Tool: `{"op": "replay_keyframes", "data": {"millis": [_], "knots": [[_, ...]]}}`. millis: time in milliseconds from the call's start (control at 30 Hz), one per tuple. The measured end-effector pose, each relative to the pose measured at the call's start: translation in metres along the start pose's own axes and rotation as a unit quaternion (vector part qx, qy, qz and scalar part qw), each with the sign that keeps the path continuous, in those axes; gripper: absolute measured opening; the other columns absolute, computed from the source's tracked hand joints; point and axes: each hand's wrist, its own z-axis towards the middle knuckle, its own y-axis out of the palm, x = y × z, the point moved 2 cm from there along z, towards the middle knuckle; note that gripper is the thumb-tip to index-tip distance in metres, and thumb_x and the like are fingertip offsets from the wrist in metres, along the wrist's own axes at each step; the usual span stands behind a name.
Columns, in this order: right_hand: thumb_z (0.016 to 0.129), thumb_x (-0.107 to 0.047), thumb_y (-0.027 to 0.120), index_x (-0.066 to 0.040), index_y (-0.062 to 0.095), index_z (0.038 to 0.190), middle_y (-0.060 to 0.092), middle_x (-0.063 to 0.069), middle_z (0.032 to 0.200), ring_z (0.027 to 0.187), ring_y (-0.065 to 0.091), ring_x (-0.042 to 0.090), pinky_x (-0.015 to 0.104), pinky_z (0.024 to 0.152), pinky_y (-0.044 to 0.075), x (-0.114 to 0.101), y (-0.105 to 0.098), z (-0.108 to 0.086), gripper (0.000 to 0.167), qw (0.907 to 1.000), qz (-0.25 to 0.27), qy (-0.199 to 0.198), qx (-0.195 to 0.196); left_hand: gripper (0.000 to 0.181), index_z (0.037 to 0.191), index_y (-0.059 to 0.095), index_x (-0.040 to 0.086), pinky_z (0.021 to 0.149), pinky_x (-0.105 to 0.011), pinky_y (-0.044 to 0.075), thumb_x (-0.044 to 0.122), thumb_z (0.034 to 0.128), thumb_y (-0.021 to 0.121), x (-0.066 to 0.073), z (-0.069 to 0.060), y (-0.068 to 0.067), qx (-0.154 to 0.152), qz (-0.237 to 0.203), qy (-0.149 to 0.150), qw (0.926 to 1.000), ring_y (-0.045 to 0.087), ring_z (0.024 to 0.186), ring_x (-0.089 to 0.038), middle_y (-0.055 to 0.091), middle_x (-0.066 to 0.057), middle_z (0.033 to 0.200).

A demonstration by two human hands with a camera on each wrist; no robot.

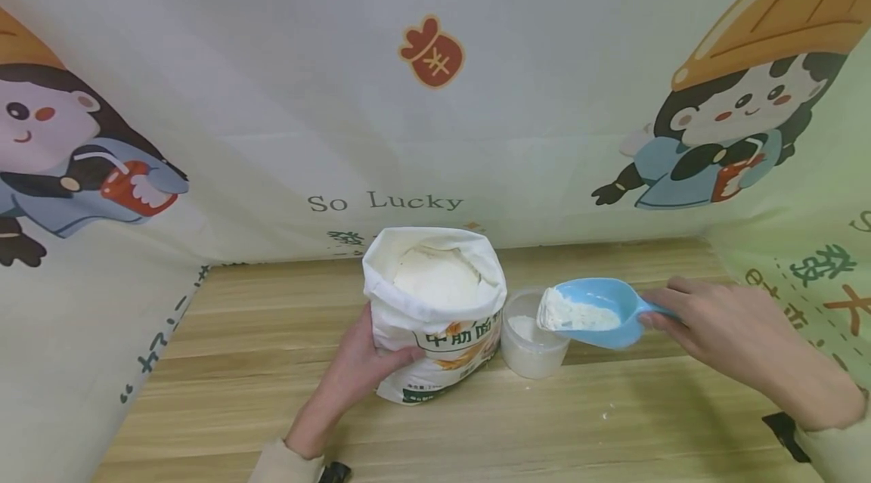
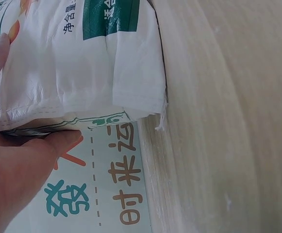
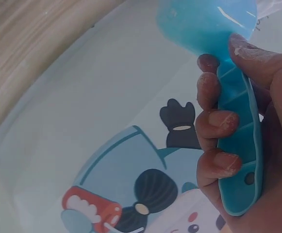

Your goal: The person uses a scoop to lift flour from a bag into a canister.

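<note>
An open white flour bag (image 1: 401, 347) stands upright with its rim folded outward and white flour (image 1: 438, 277) inside. My left hand (image 1: 367, 358) grips its lower left side, thumb across the printed front; in the left wrist view the fingers (image 2: 63, 141) reach round the bag's edge. My right hand (image 1: 721, 324) holds the blue scoop (image 1: 602, 339) by its handle (image 3: 238, 145), fingers curled round it and dusted with white powder. Flour heaps toward the scoop's tip, above the right rim of a clear plastic tub (image 1: 534, 362). That tub, right beside the bag, has white flour in it.
The wood-grain table (image 1: 272, 332) carries a few white specks of flour (image 1: 608, 413) in front of the tub. A printed cloth backdrop (image 1: 286, 90) with cartoon figures rises behind and on both sides.
</note>
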Motion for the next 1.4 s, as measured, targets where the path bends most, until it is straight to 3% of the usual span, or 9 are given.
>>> {"op": "replay_keyframes", "data": {"millis": [100,200,300,400,533,633,867,1400], "knots": [[0.097,-0.050,0.066,-0.015,0.078,0.106,0.049,-0.013,0.072,0.053,0.036,0.004,0.025,0.041,0.027,-0.001,-0.003,0.003,0.039,0.9999,-0.003,-0.011,0.009,0.091,0.150,0.042,0.014,0.106,-0.052,0.046,0.012,0.0750,0.093,0.000,0.000,0.000,0.000,0.000,0.002,1.0000,0.060,0.123,-0.029,0.063,-0.008,0.136],[0.102,-0.065,0.039,-0.015,0.077,0.102,0.045,-0.014,0.071,0.052,0.033,0.004,0.025,0.040,0.025,-0.002,-0.004,0.006,0.063,0.9995,-0.008,-0.023,0.018,0.091,0.150,0.042,0.014,0.106,-0.052,0.046,0.012,0.0746,0.093,0.000,0.000,0.000,0.001,0.000,0.005,1.0000,0.060,0.123,-0.029,0.064,-0.008,0.136],[0.099,-0.069,0.017,-0.015,0.078,0.101,0.046,-0.013,0.070,0.051,0.031,0.003,0.025,0.040,0.025,-0.004,-0.006,0.009,0.082,0.9991,-0.012,-0.035,0.023,0.091,0.150,0.043,0.014,0.106,-0.052,0.046,0.011,0.0745,0.093,0.000,0.000,0.000,0.002,0.000,0.008,1.0000,0.061,0.123,-0.029,0.064,-0.008,0.135],[0.101,-0.068,0.022,-0.015,0.078,0.104,0.051,-0.012,0.072,0.051,0.033,0.004,0.026,0.039,0.027,-0.005,-0.009,0.012,0.078,0.9991,-0.014,-0.038,0.011,0.091,0.150,0.043,0.014,0.106,-0.051,0.046,0.011,0.0742,0.094,0.001,0.000,0.000,0.003,0.000,0.009,1.0000,0.061,0.122,-0.028,0.064,-0.008,0.135],[0.099,-0.048,0.066,-0.016,0.077,0.101,0.050,-0.011,0.072,0.050,0.033,0.007,0.028,0.040,0.027,-0.010,-0.013,0.017,0.034,0.9990,-0.023,-0.038,-0.005,0.091,0.150,0.043,0.014,0.106,-0.051,0.045,0.011,0.0742,0.094,0.001,0.000,0.000,0.005,-0.001,0.009,0.9999,0.060,0.123,-0.028,0.064,-0.008,0.136],[0.087,-0.029,0.082,-0.017,0.076,0.098,0.043,-0.011,0.068,0.050,0.031,0.008,0.028,0.040,0.026,-0.014,-0.017,0.022,0.018,0.9987,-0.032,-0.039,-0.013,0.091,0.150,0.043,0.014,0.107,-0.052,0.045,0.011,0.0743,0.094,0.001,0.000,0.000,0.004,-0.001,0.007,1.0000,0.060,0.124,-0.028,0.064,-0.007,0.136],[0.081,-0.024,0.089,-0.013,0.078,0.095,0.039,-0.010,0.063,0.051,0.031,0.008,0.026,0.042,0.027,-0.023,-0.023,0.033,0.020,0.9971,-0.048,-0.058,-0.011,0.089,0.149,0.043,0.013,0.107,-0.052,0.046,0.010,0.0750,0.093,0.001,-0.001,0.000,0.003,-0.004,0.001,1.0000,0.060,0.123,-0.028,0.064,-0.008,0.135],[0.081,-0.030,0.090,-0.018,0.069,0.076,0.041,-0.007,0.061,0.051,0.036,0.011,0.029,0.041,0.033,-0.037,-0.032,0.052,0.024,0.9938,-0.077,-0.053,-0.061,0.089,0.150,0.043,0.014,0.107,-0.053,0.046,0.012,0.0765,0.092,0.001,-0.001,0.000,-0.001,-0.004,0.005,1.0000,0.060,0.124,-0.029,0.064,-0.008,0.136]]}}
